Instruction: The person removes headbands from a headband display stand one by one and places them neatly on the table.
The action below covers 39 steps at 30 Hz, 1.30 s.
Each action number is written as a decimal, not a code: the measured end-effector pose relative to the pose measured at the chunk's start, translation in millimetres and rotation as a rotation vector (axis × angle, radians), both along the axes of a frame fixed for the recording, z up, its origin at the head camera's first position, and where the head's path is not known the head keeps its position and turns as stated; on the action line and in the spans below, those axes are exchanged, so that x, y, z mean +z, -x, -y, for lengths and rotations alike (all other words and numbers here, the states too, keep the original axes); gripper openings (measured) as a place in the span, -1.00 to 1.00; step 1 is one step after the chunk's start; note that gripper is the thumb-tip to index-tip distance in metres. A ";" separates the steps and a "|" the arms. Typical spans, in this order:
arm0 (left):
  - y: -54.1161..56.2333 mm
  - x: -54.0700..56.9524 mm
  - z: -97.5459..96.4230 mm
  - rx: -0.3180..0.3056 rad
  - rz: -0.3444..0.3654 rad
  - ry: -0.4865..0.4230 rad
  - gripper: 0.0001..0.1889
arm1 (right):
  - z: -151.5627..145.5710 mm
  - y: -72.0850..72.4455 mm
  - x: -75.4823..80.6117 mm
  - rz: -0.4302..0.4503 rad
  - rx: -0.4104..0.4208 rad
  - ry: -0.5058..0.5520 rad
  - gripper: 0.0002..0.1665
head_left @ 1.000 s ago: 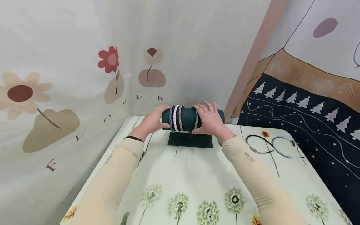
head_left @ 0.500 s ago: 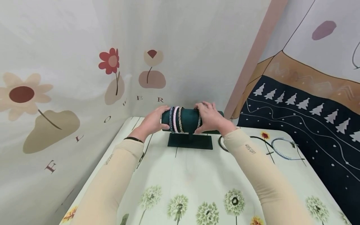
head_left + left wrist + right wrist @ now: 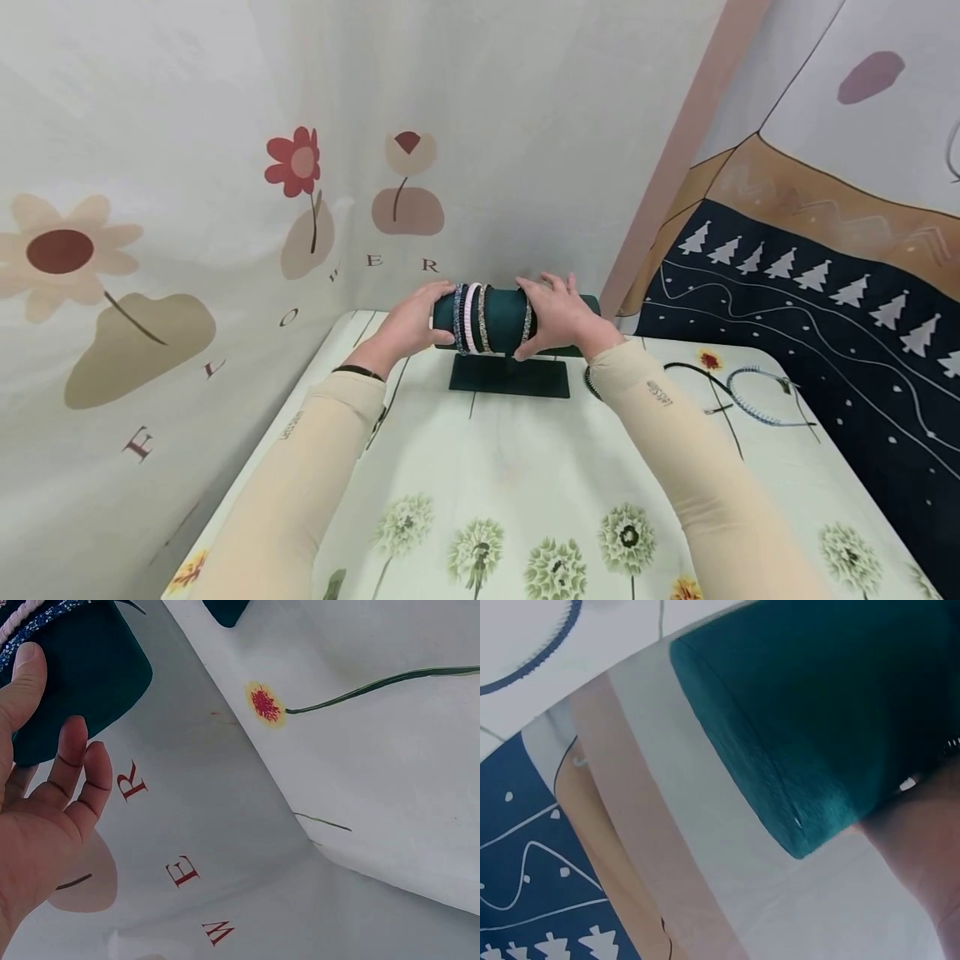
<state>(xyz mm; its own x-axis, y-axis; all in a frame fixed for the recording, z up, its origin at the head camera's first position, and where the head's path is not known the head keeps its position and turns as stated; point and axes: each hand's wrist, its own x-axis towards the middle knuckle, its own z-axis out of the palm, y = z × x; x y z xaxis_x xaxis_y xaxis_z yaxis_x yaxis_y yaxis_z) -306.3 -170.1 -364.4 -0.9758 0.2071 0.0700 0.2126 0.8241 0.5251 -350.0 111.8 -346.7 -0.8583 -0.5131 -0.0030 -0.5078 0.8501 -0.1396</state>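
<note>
A dark green velvet display stand [image 3: 504, 317] with a padded roll stands at the table's back. Several headbands sit round its left part, among them a pink one [image 3: 468, 318], a speckled blue one [image 3: 457, 320] and a glittery one [image 3: 483, 320]. My left hand [image 3: 411, 321] grips the roll's left end, thumb in front; in the left wrist view its thumb lies by the blue headband [image 3: 30, 634]. Further right on the roll, my right hand [image 3: 558, 315] holds a glittery dark headband [image 3: 527, 321] between thumb and fingers. The right wrist view shows the roll's bare right end [image 3: 780, 735].
On the table's right lie a light blue headband [image 3: 753, 400] and a black headband [image 3: 693, 368], partly hidden by my right sleeve [image 3: 667, 425]. Printed curtains hang close behind and left of the flowered table [image 3: 510, 467].
My right hand shifts right along the roll with the dark headband, then slightly back left. My right forearm covers more of the black headband. The left hand stays at the roll's end.
</note>
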 end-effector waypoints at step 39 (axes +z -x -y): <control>2.0 -1.2 0.4 -0.019 -0.003 0.000 -0.03 | -31.3 -5.0 3.7 -0.075 0.005 -0.010 0.56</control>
